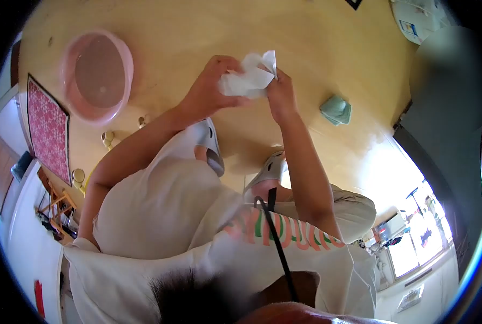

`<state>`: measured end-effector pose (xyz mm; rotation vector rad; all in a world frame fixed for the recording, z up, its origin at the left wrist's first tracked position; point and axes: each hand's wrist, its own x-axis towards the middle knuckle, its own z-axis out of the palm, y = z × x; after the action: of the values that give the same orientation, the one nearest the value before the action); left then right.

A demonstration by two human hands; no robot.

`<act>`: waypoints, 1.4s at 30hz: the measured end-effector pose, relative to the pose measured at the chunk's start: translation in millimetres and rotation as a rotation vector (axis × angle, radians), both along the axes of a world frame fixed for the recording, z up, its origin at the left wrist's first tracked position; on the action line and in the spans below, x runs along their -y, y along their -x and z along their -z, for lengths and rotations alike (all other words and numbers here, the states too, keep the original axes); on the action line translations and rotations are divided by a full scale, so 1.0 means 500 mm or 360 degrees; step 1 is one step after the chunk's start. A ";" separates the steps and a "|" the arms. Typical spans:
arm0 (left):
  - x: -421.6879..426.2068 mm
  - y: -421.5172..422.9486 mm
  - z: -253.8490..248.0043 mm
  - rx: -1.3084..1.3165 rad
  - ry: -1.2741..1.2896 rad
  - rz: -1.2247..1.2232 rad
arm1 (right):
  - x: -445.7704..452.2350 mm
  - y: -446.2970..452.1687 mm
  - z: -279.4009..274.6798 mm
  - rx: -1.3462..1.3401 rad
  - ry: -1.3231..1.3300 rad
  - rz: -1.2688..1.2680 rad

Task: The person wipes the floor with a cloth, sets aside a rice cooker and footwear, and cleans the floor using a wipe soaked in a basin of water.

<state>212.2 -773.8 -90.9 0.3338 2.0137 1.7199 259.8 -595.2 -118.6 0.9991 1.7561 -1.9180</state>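
Note:
Between my two hands is a crumpled white cloth (247,82), thin and partly blurred; whether it is fabric or paper I cannot tell. My left hand (215,85) curls around its left side, fingertips smeared by motion. At the right edge my right hand (282,96) pinches it, and one corner sticks up above the fingers. Both hands are held out over the tan floor, beyond my bent knees. A folded pale green cloth (336,110) lies on the floor to the right of my right hand, untouched.
A pink basin (126,81) with a greyish inside stands on the floor at the left. Beyond it is a red patterned mat (51,127) with a dark border. Yellow legs with round ends (79,176) show beside my left arm. A large dark object (451,119) fills the right side.

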 end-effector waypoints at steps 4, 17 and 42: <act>0.062 -0.064 0.035 0.0199 0.0425 0.0135 | 0.011 -0.072 -0.011 0.0444 -0.0067 -0.0235; 0.106 -0.081 0.037 0.0772 0.0445 -0.0722 | 0.033 -0.133 -0.002 0.0058 -0.0094 -0.0282; 0.293 0.076 -0.036 0.0130 0.0605 -0.0233 | 0.196 0.054 -0.107 -0.0395 0.0671 -0.0244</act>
<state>174.3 -920.1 -72.7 -0.0104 2.2906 1.3621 232.6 -693.3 -65.3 0.4821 1.4032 -2.2532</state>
